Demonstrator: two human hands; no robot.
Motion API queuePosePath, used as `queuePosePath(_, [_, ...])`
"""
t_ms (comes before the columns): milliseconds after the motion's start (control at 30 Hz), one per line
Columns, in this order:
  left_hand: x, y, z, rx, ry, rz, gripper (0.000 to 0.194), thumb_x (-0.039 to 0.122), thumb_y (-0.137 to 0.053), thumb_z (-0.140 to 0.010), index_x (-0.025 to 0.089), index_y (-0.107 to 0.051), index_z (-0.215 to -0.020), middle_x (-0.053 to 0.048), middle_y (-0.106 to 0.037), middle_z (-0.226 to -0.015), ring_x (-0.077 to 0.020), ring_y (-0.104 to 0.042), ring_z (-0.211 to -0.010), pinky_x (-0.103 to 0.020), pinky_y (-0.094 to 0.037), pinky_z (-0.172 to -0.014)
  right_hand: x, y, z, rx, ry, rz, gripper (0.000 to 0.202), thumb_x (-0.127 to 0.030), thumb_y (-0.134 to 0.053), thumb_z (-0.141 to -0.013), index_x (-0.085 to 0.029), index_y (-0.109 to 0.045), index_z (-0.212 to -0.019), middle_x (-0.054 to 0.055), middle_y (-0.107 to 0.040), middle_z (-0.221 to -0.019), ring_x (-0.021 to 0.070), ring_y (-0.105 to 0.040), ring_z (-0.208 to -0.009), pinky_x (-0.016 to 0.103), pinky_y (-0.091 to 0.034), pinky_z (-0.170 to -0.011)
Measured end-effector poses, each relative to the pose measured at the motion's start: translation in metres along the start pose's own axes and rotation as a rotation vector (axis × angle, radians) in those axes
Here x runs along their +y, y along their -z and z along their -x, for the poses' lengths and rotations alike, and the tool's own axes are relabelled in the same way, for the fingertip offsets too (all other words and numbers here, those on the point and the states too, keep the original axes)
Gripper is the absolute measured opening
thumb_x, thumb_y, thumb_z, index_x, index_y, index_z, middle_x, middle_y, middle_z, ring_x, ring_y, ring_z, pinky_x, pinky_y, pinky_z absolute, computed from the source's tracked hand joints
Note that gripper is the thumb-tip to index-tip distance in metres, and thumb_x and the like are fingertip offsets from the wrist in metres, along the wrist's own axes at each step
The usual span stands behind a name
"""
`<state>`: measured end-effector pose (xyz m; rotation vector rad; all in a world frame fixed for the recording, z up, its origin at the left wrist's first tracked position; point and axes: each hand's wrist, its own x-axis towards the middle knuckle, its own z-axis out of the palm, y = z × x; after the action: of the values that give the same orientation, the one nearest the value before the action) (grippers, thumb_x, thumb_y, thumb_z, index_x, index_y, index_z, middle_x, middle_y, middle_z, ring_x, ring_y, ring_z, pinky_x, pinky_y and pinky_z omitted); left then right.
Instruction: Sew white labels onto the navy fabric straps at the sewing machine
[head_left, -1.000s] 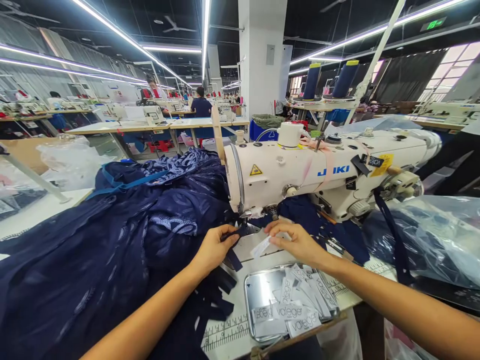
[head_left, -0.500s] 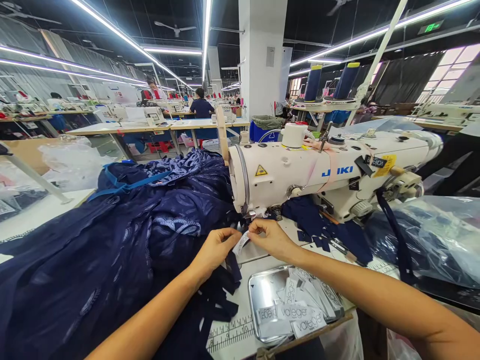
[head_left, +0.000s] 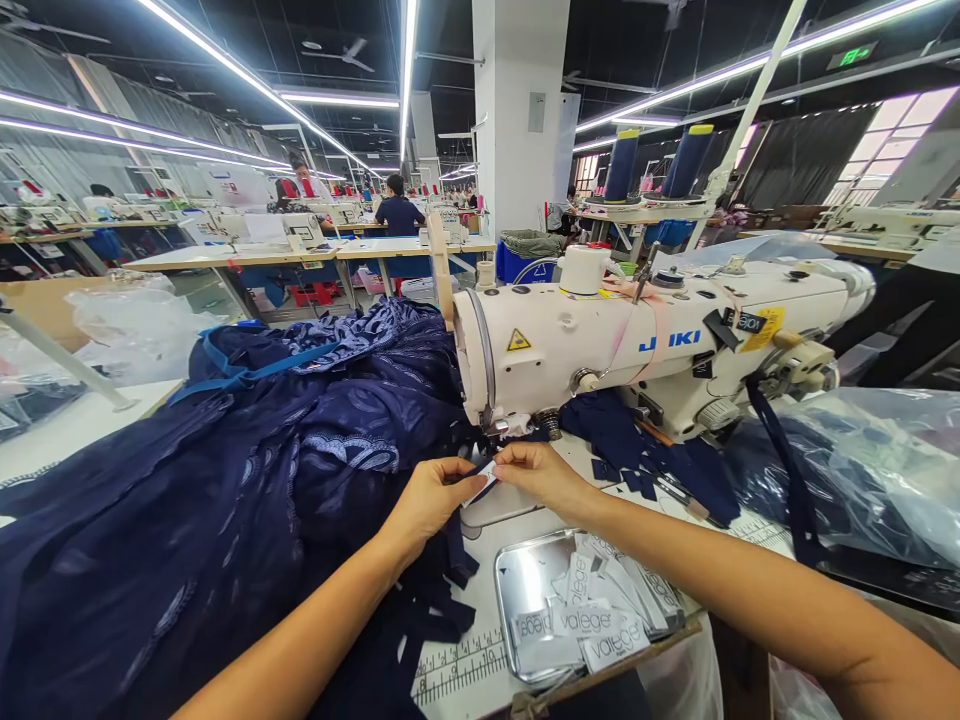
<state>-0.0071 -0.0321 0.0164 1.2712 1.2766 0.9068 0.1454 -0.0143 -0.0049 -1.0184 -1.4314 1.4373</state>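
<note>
While both hands pinch it, left hand (head_left: 429,492) and right hand (head_left: 541,472), the small white woven label (head_left: 486,474) between their fingers looks light and limp, best held by its ends.

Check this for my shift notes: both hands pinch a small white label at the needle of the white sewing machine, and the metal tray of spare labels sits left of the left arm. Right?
Not quite. In the head view the metal tray lies under the right forearm, right of the left arm. The rest holds: left hand and right hand pinch the white label below the white sewing machine.
</note>
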Motion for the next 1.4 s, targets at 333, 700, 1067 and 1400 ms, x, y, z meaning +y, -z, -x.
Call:
queuePosePath(333, [0.004, 0.005, -0.001, -0.097, -0.024, -0.117, 0.028, 0.042, -0.068, -0.056, 0.015, -0.066, -0.064, 0.002, -0.055, -0.057, -0.0091, -0.044, -0.052, -0.02, -0.034, -0.049, 0.008, 0.002, 0.0, -0.046, 0.044, 0.042, 0.016, -0.03, -0.062, -0.067, -0.016, -0.056, -0.068, -0.004, -0.053, -0.062, 0.0086, -0.048, -0.06, 0.022, -0.038, -0.061])
queuePosePath(700, [-0.003, 0.002, -0.028, 0.067, -1.015, -1.077, 0.024, 0.02, -0.042, -0.078, 0.019, -0.063, -0.067, -0.003, -0.059, -0.063, -0.0134, -0.047, -0.052, -0.026, -0.036, -0.053, -0.021, 0.127, -0.006, 0.224, 0.175, 1.702, 0.017, -0.012, -0.048, -0.079, -0.013, -0.058, -0.093, 0.012, -0.058, -0.095, 0.0243, -0.052, -0.091, 0.034, -0.041, -0.072])
queuePosePath(1067, [-0.019, -0.003, -0.028, -0.067, -1.422, -1.625, 0.026, 0.004, -0.035, -0.081, 0.013, -0.055, -0.068, -0.002, -0.054, -0.056, -0.0142, -0.046, -0.05, -0.029, -0.029, -0.054, -0.016, 0.134, -0.001, 0.203, 0.223, 1.738, 0.023, -0.008, -0.038, -0.08, -0.01, -0.06, -0.081, 0.012, -0.058, -0.082, 0.0219, -0.052, -0.077, 0.033, -0.036, -0.071])
queuePosePath(1400, [-0.026, -0.003, -0.011, -0.031, -1.384, -1.718, 0.02, 0.005, -0.042, -0.077, 0.013, -0.052, -0.062, -0.002, -0.055, -0.055, -0.0164, -0.048, -0.05, -0.031, -0.029, -0.055, 0.008, 0.041, -0.006, -0.189, 0.676, 1.556, 0.023, -0.008, -0.042, -0.078, -0.016, -0.059, -0.09, 0.006, -0.058, -0.089, 0.0188, -0.048, -0.082, 0.032, -0.033, -0.075])
